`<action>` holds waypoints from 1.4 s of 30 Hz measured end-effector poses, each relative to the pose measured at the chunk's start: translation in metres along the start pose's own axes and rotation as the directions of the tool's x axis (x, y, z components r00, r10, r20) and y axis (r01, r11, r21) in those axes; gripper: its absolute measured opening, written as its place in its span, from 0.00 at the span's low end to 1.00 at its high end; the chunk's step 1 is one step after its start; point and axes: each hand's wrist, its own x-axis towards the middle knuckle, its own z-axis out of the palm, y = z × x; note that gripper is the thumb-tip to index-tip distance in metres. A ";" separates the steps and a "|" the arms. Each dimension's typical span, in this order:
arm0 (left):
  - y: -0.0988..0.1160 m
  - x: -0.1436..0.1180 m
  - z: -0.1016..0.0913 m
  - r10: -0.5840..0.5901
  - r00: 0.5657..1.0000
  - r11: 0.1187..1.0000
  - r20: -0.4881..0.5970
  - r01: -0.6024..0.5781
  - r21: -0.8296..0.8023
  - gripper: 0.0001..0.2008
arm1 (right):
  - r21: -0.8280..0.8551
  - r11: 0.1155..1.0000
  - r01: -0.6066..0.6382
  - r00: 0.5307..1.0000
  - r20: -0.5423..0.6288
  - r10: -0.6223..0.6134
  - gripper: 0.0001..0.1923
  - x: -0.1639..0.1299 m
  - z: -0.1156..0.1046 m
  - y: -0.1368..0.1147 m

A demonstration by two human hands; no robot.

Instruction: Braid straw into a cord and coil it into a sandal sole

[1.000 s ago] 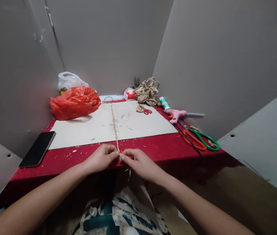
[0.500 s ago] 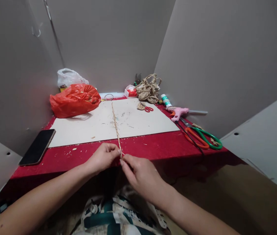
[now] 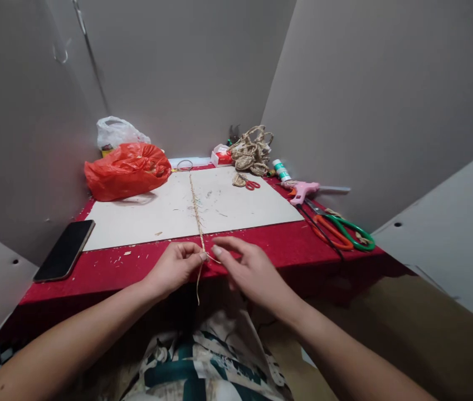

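Head view: left fingers (image 3: 196,258) pinch the partly hidden braid (image 3: 196,214); right fingers' (image 3: 224,258) grip unclear.

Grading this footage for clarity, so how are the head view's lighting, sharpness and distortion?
Head view: dim, with deep shadow below the red tablecloth; same view: forearms look stretched toward the bottom edge; same view: braided cord fibres hard to resolve, smartphone without strong glare.

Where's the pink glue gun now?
Head view, right side: the pink glue gun lies near the right edge of the white board, between the bottle and the large green-and-orange-handled scissors.
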 end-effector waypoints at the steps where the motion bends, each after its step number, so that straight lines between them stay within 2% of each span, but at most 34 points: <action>1: -0.001 0.001 0.000 0.027 1.000 0.999 0.006 -0.027 0.019 0.17 | 0.028 0.999 -0.041 0.994 0.106 0.038 0.15 0.007 0.001 0.001; 2: -0.001 0.002 0.000 0.053 0.999 0.998 0.012 -0.054 0.045 0.17 | 0.036 0.999 -0.040 0.982 0.188 0.033 0.15 0.013 0.003 0.003; 4: -0.003 0.003 -0.002 0.090 0.996 0.987 0.025 -0.093 0.129 0.16 | 0.045 0.999 -0.007 0.973 0.231 -0.004 0.18 0.025 0.007 0.010; 9: -0.004 0.002 -0.008 0.130 0.989 0.907 0.073 -0.149 0.393 0.12 | 0.194 0.954 -0.230 0.927 0.342 0.154 0.20 0.033 0.013 0.019; 11: -0.001 -0.002 -0.011 0.144 0.985 0.850 0.093 -0.171 0.497 0.12 | 0.186 0.958 -0.217 0.936 0.319 0.150 0.19 0.032 0.015 0.018; 13: 0.002 -0.007 -0.012 0.177 0.980 0.741 0.091 -0.193 0.644 0.12 | 0.173 0.974 -0.146 0.960 0.262 0.098 0.17 0.030 0.017 0.017; 16: 0.005 -0.019 -0.010 0.243 0.966 0.500 0.084 -0.199 0.843 0.14 | 0.205 0.973 -0.104 0.977 0.202 0.062 0.16 0.028 0.022 0.017; 21: -0.004 -0.033 0.008 0.219 0.957 0.118 0.189 -0.218 0.969 0.14 | 0.293 0.948 -0.127 0.980 0.184 0.075 0.18 0.024 0.030 0.020; 24: -0.014 -0.036 0.015 0.214 0.943 0.029 0.254 -0.266 0.963 0.15 | 0.355 0.913 -0.199 0.967 0.222 0.124 0.18 0.020 0.032 0.020; 27: -0.017 -0.041 0.010 0.244 0.933 0.070 0.265 -0.289 0.955 0.14 | 0.404 0.869 -0.287 0.946 0.262 0.191 0.17 0.018 0.032 0.021; 30: -0.011 -0.047 -0.003 0.306 0.925 0.243 0.224 -0.304 0.921 0.12 | 0.481 0.809 -0.337 0.928 0.314 0.200 0.18 0.015 0.030 0.022; 33: -0.003 -0.046 -0.015 0.473 0.880 0.442 0.044 -0.280 0.852 0.15 | 0.554 0.749 -0.365 0.915 0.361 0.178 0.20 0.014 0.027 0.025; 35: 0.000 -0.039 -0.019 0.499 0.862 0.581 -0.091 -0.254 0.773 0.15 | 0.586 0.721 -0.370 0.913 0.374 0.164 0.21 0.013 0.026 0.026; 36: 0.001 -0.034 -0.019 0.449 0.885 0.665 -0.125 -0.237 0.708 0.15 | 0.594 0.716 -0.366 0.914 0.374 0.157 0.21 0.013 0.026 0.027; 37: 0.000 -0.029 -0.017 0.353 0.927 0.762 -0.125 -0.207 0.613 0.15 | 0.595 0.718 -0.361 0.915 0.376 0.148 0.22 0.013 0.026 0.027; 39: -0.001 -0.019 -0.012 0.104 0.994 0.908 -0.036 -0.081 0.411 0.16 | 0.579 0.735 -0.353 0.913 0.384 0.137 0.22 0.013 0.027 0.028; 40: -0.002 -0.015 -0.009 -0.002 1.000 0.941 0.022 -0.005 0.338 0.16 | 0.567 0.745 -0.351 0.913 0.385 0.136 0.22 0.013 0.028 0.029; 42: -0.004 -0.010 -0.005 -0.113 0.991 0.965 0.067 0.093 0.246 0.16 | 0.537 0.769 -0.346 0.912 0.386 0.141 0.22 0.013 0.027 0.029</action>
